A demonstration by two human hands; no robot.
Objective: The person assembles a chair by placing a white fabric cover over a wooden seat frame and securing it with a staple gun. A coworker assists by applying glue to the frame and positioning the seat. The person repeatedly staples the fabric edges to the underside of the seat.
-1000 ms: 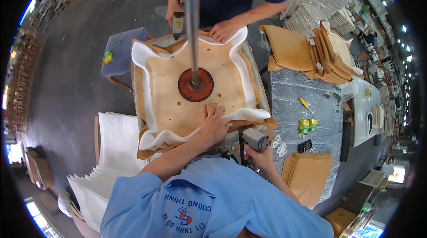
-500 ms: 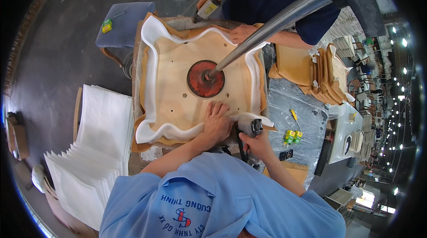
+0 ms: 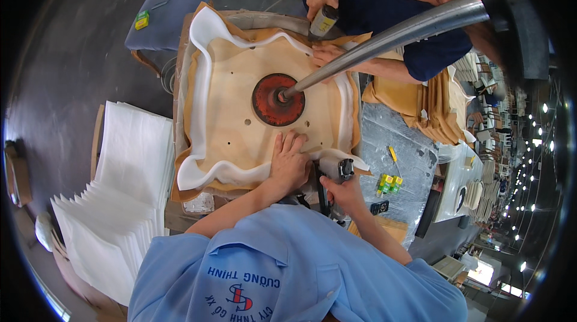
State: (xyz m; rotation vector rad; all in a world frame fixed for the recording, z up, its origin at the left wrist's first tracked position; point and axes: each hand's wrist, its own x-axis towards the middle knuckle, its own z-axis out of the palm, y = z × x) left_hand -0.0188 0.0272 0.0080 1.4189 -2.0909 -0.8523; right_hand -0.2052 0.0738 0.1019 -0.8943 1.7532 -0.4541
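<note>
A square wooden seat panel (image 3: pixel 231 96) lies underside up on white foam (image 3: pixel 201 90) and a tan cover (image 3: pixel 186 96), whose edges curl up all round it. A red round pad (image 3: pixel 264 99) on a metal rod (image 3: pixel 384 39) rests on the panel's middle. My left hand (image 3: pixel 290 159) lies over the near edge, fingers stretched onto the wood and the foam beneath its palm. Just right of it, my right hand (image 3: pixel 345 193) grips a staple gun (image 3: pixel 333 167) with its nose at the near edge. What its tip touches is hidden.
Across the panel, a co-worker holds another staple gun (image 3: pixel 324 21) at the far edge, other hand (image 3: pixel 327 54) on the cover. White sheets (image 3: pixel 114 196) stand stacked at left, near a blue seat (image 3: pixel 165 18). Small green-yellow boxes (image 3: pixel 389 184) and tan covers (image 3: pixel 415 102) lie at right.
The co-worker's staple gun has moved right along the far edge, closer to their other hand. My hands stay at the near edge; the whole view has shifted slightly.
</note>
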